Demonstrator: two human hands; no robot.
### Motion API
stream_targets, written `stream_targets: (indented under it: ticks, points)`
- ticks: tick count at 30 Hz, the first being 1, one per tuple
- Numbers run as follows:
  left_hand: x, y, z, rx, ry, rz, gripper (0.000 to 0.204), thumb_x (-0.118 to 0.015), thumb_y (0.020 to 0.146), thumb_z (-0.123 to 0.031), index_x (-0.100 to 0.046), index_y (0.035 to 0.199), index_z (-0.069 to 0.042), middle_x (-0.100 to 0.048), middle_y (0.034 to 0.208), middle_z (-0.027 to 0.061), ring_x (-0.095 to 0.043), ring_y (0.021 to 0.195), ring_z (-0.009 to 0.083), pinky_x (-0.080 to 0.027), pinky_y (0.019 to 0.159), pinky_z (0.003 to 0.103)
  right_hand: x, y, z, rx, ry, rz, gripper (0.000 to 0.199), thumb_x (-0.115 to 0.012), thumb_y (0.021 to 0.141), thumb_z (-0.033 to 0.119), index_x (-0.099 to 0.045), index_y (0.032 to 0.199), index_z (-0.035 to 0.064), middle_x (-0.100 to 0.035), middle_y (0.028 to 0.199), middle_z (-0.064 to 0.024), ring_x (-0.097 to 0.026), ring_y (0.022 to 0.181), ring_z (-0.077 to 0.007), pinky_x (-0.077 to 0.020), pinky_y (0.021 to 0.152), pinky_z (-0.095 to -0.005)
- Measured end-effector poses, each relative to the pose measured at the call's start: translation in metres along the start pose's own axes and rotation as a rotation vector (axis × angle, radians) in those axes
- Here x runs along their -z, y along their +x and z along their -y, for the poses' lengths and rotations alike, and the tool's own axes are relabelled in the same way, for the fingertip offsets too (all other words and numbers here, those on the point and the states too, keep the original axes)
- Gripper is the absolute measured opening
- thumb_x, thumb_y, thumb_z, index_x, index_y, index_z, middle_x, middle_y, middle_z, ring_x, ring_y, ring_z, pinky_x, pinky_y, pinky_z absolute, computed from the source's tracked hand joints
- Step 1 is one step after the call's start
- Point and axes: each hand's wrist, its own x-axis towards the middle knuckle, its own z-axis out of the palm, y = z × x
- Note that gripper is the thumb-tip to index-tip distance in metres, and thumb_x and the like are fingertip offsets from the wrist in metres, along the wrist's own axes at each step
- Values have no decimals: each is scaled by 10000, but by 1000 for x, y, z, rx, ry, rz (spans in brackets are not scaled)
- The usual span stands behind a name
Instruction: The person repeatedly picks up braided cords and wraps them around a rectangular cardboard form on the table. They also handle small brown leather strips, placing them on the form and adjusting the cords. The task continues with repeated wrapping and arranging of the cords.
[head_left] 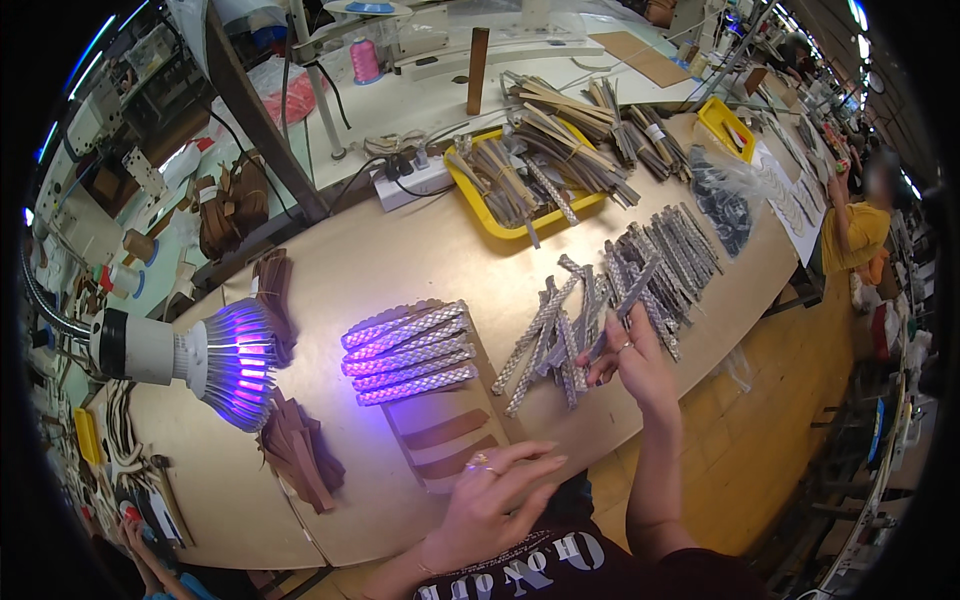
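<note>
My right hand (640,365) is closed by the near side of a pile of grey braided strips (545,330), pinching a flat grey strip (638,285). Near the table's front edge hovers my left hand (500,495), its fingers apart and nothing in them. Just beyond it lies a board (415,415). Several silvery braided strips (410,355) lie side by side on its far part, under purple light. Flat brown strips (450,428) rest on its nearer part.
A lamp (225,360) with a finned head juts in from the left. Brown leather strips (300,455) lie beside it. Bundled strips fill a yellow tray (520,232) at the back, near a white power strip (412,185). A person in yellow (855,235) stands at the far right.
</note>
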Motion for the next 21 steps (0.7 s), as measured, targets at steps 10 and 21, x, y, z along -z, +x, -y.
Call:
stream_targets:
  ticks: [10,21]
  points:
    - [-19,38,1,100,-124,-184,624,-645,873,-53,-360,1425,4,-509,1329,215,-575,1148,291,-475,936,356,-10,-28,4,-25,-115,296,270,-476,1023,254,-423,1169,33,-604,619,-48,-554,481,-97,-425,447,-238]
    - [-20,62,20,403,-706,-288,641,-545,939,32,-221,1488,-39,-620,1185,223,-627,1086,229,-489,940,293,-18,-37,6,161,-408,511,289,-589,964,254,-517,1144,41,-641,640,-85,-607,534,-200,-461,547,-317]
